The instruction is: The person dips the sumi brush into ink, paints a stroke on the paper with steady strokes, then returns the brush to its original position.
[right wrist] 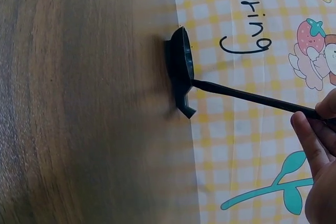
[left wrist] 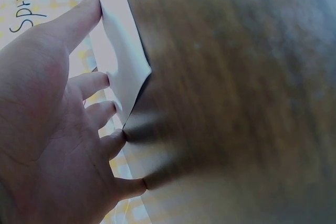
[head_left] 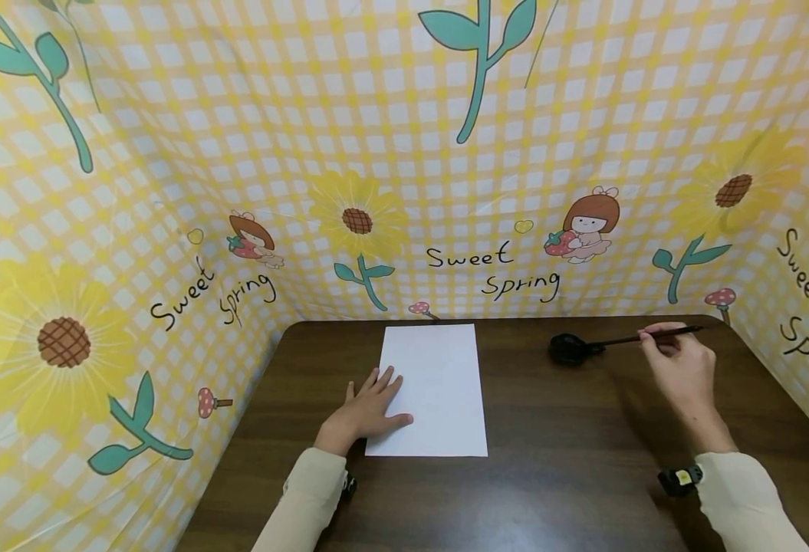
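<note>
A blank white sheet of paper [head_left: 439,383] lies on the table. My left hand [head_left: 363,410] rests on its left side with the fingers spread; in the left wrist view the paper [left wrist: 126,56] bends up slightly at a corner near that hand [left wrist: 58,114]. Off to the right, my right hand [head_left: 687,372] pinches a slim dark brush [head_left: 621,340] by its handle. The brush [right wrist: 252,97] slants down to a small black dish [right wrist: 180,59] with a short handle. Its tip meets the dish's rim area; whether the bristles touch anything inside is hidden.
The dark brown wooden table [head_left: 514,491] has rounded back corners. A yellow-and-white checked cloth [head_left: 404,161] with flowers and lettering hangs behind it and at both sides. The black dish [head_left: 567,349] stands near the back edge, right of the paper.
</note>
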{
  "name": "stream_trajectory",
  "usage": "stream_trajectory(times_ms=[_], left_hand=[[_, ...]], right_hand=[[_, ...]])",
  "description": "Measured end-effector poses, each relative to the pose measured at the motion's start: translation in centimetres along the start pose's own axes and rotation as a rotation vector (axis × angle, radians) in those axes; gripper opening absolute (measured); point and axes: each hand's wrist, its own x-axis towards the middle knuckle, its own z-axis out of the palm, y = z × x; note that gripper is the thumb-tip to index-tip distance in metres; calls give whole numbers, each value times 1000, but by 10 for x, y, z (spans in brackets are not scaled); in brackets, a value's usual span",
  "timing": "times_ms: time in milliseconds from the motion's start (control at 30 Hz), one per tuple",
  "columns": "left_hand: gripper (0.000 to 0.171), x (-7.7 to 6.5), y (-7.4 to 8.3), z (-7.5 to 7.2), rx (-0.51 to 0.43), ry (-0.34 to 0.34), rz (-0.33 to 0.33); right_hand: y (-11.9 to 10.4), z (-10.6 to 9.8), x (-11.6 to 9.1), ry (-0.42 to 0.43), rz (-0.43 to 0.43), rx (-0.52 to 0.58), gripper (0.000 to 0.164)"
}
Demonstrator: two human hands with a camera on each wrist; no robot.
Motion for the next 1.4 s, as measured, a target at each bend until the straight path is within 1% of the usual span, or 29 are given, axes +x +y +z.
stream_trajectory(times_ms=[300,600,733,1133,1333,1400], left_hand=[[90,0,1,0,-5,-2,-4],[91,2,-2,1,-26,-3,9],[90,2,-2,2,-9,-5,3],[90,1,-1,2,-2,-3,4],[89,1,0,0,-11,-4,4],[91,1,-1,1,-31,-1,8]], right_hand=[[0,-2,0,9,-18,-32,12],[-2,-5,0,23,-24,-31,11],[-1,-7,0,31,-28,-28,11],[1,-9,3,47,-45,-16,9],[2,-10,3,43,-44,-13,9],[1,-10,3,43,-45,-13,9]])
